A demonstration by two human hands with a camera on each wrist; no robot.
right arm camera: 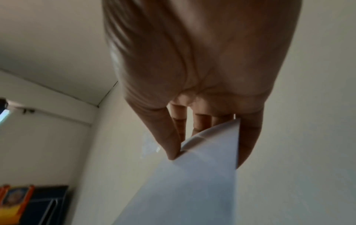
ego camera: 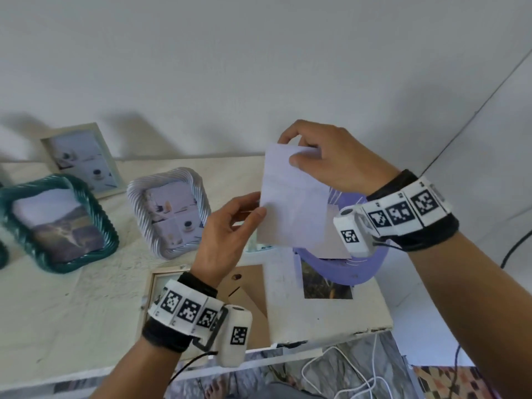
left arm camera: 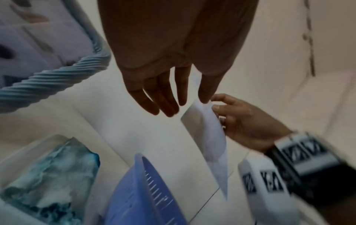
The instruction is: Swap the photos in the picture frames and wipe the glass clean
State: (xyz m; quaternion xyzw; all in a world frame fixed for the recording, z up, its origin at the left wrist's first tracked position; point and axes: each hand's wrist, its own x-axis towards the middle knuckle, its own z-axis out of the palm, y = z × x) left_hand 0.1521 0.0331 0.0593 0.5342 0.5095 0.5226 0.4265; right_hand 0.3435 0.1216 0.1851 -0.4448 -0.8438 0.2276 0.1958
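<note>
The right hand (ego camera: 331, 159) pinches the top edge of a white sheet (ego camera: 290, 203), thumb in front and fingers behind; the right wrist view shows the same pinch at the sheet's corner. The left hand (ego camera: 230, 226) holds the sheet's left edge between thumb and fingers, so both hands carry it upright in the air above the table (ego camera: 72, 312). Only a blank white side faces the head camera, so it may be a photo seen from the back or a backing sheet; I cannot tell which.

Directly under the hands lies a purple frame (ego camera: 345, 272), partly hidden by the sheet, apparently open. A landscape print (ego camera: 325, 283) lies loose just beside it on the table. Nearer the left wrist, a pale wooden frame (ego camera: 161, 280) lies face down with its brown backing board (ego camera: 247, 295) showing. In the left wrist view a crumpled blue-green cloth (left arm camera: 50, 179) sits beside the purple frame.

Further left, a white ribbed frame (ego camera: 169, 214) and a green ribbed frame (ego camera: 57, 223) lie on the table with pictures in them, and a plain light frame (ego camera: 83, 159) leans against the wall.

As a judgement, the swap is in the middle: at least two frames are opened and prints are out. Refitting the photos, closing the backs and wiping the glass appear to remain; nothing shows whether any glass is wiped yet.
</note>
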